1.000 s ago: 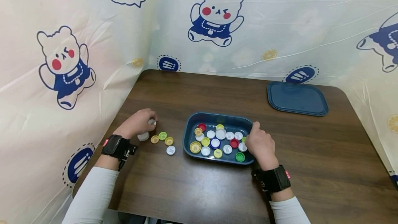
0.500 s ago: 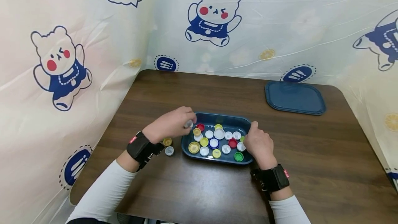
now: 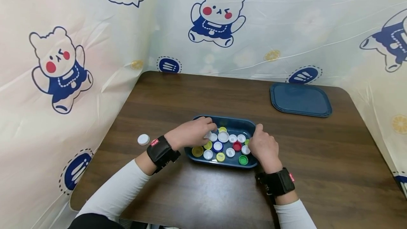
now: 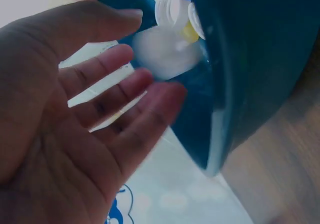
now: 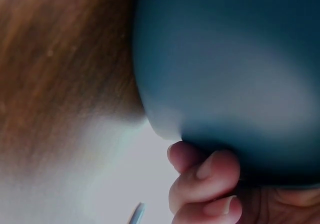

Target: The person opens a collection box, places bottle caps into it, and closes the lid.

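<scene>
A dark blue rectangular container (image 3: 219, 164) holds several bottle caps in white, yellow, red, green and blue. Over its left end is my left hand (image 3: 192, 133). In the left wrist view its thumb and fingers are spread apart, and a blurred white bottle cap (image 4: 165, 54) lies just beyond the fingertips, apparently out of their hold. My right hand (image 3: 265, 148) grips the container's right end; curled fingers (image 5: 207, 184) show against its outer wall in the right wrist view. A white bottle cap (image 3: 143, 139) lies on the table left of the left wrist.
A dark blue lid (image 3: 300, 99) lies flat at the back right of the wooden table (image 3: 318, 158). The left forearm hides part of the table left of the container. Patterned curtains (image 3: 279, 17) hang behind and at the sides.
My left hand has carried a white bottle cap rightward from the loose caps to over the container, and its fingers have come apart. The right hand has kept its grip.
</scene>
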The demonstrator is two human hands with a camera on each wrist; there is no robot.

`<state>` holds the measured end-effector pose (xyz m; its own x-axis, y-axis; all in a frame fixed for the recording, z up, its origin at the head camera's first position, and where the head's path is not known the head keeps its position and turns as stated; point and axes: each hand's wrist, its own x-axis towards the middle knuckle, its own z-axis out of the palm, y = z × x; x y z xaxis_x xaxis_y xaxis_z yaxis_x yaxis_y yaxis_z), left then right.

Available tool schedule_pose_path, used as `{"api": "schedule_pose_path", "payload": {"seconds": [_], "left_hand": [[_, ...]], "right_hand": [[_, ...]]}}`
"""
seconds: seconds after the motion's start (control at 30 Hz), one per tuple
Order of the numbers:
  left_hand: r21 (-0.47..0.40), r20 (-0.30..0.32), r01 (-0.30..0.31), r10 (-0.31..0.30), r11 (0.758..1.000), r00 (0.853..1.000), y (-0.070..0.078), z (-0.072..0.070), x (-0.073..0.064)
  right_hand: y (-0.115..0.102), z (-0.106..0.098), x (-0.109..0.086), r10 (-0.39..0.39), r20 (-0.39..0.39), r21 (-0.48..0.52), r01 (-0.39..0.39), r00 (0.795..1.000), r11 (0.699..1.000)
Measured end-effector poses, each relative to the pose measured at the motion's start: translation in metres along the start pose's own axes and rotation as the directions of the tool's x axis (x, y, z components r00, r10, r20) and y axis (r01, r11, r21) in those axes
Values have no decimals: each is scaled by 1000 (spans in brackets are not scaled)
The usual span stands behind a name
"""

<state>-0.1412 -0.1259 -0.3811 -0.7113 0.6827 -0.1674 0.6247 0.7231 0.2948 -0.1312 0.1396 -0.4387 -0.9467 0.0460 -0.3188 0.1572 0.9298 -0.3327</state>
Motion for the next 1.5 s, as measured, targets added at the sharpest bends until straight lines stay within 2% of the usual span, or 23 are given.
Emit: {"api": "schedule_pose_path", "payload": {"seconds": [0.13, 0.4, 0.57, 0.7, 0.87, 1.03, 1.17, 1.27, 1.5], "left_hand": [[-22, -18, 52, -52, 998, 998, -4, -3, -8], [-43, -91, 105, -109, 994, 990, -19, -18, -29], [-67, -135, 170, -177, 983, 975, -35, -27, -50], [-73, -151, 258, -267, 963, 952, -52, -27, -69], [-92, -140, 389, -399, 917, 906, -79, -15, -94], [-121, -112, 449, -462, 885, 880, -103, 7, -119], [-168, -92, 471, -490, 866, 867, -115, 22, -137], [-191, -76, 479, -500, 857, 863, -118, 29, -146], [-166, -64, 490, -505, 856, 861, -123, 38, -152]], "right_hand": [[0, 1, 0, -2, 9, -1, 2, 1000, 1000], [0, -1, -1, 5, 4, 1, -5, 1000, 1000], [-1, -2, -1, 10, 11, 5, -10, 1000, 1000], [-1, -2, -1, 15, 17, 6, -15, 1000, 1000], [-1, -4, -1, 9, 22, 6, -9, 1000, 1000], [-2, -3, -1, 16, 28, 12, -16, 999, 1000], [-1, -4, -1, 14, 30, 12, -14, 999, 1000], [-1, -5, 0, 10, 34, 11, -10, 999, 1000], [-2, -5, 0, 16, 48, 7, -17, 999, 1000]]}}
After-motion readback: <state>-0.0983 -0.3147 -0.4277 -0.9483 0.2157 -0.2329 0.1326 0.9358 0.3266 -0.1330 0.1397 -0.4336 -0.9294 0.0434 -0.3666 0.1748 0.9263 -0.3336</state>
